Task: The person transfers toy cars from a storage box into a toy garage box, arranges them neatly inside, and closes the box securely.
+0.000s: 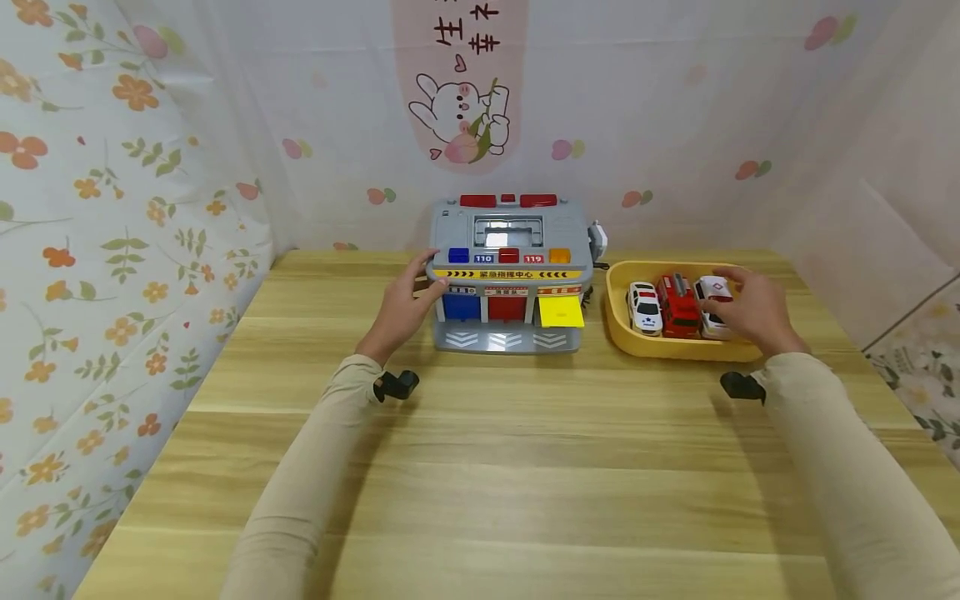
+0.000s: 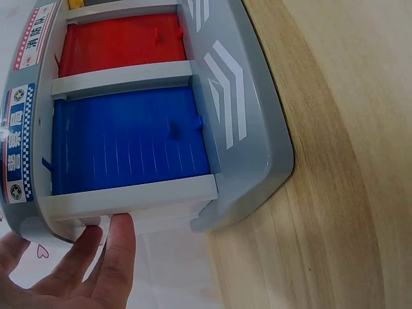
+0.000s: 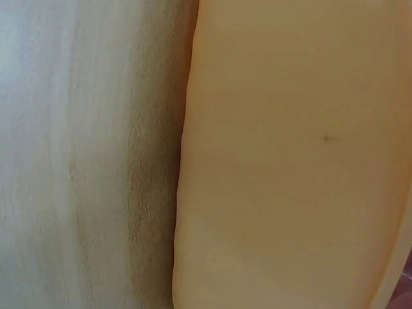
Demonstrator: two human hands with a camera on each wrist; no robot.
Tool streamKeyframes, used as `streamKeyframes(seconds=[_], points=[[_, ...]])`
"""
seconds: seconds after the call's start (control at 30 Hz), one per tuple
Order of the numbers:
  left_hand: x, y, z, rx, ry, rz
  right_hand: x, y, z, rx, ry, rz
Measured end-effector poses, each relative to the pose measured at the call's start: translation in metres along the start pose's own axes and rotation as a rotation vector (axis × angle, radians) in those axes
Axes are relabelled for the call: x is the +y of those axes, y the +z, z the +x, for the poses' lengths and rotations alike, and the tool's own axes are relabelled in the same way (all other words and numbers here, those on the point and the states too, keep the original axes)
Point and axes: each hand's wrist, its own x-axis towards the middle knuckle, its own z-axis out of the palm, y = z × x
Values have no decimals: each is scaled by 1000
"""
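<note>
A grey toy rescue station [image 1: 504,242] stands near the back of the table, its blue door [image 2: 132,141] and red door [image 2: 122,45] down and its yellow door [image 1: 561,312] swung up. My left hand [image 1: 401,308] rests against the station's left side; the left wrist view has extended fingers [image 2: 116,261] touching that wall. In the yellow tray [image 1: 618,333] at the right, my right hand [image 1: 753,310] holds a white toy ambulance [image 1: 712,289] between thumb and fingers. Beside it lie a red toy fire engine [image 1: 678,307] and a white toy police car [image 1: 645,308].
The wooden table [image 1: 525,467] runs forward from a patterned cloth backdrop [image 1: 315,108]. A white and grey part [image 1: 597,240] sticks out from the station's right side. In the right wrist view, the tray's outer wall [image 3: 290,161] fills much of the picture.
</note>
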Motion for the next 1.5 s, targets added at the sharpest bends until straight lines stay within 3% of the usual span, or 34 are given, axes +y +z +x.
streamKeyframes(seconds=[0.53, 0.9, 1.17, 1.5], points=[[0, 2, 2, 0, -14, 3, 13, 6, 1, -61, -8, 36], [-3, 2, 1, -2, -4, 11, 16, 7, 3, -122, -11, -78], [-2, 1, 0, -2, -14, 13, 18, 9, 3, -89, -50, -121], [-3, 2, 0, 1, -7, 10, 16, 10, 0, -41, -1, -75]])
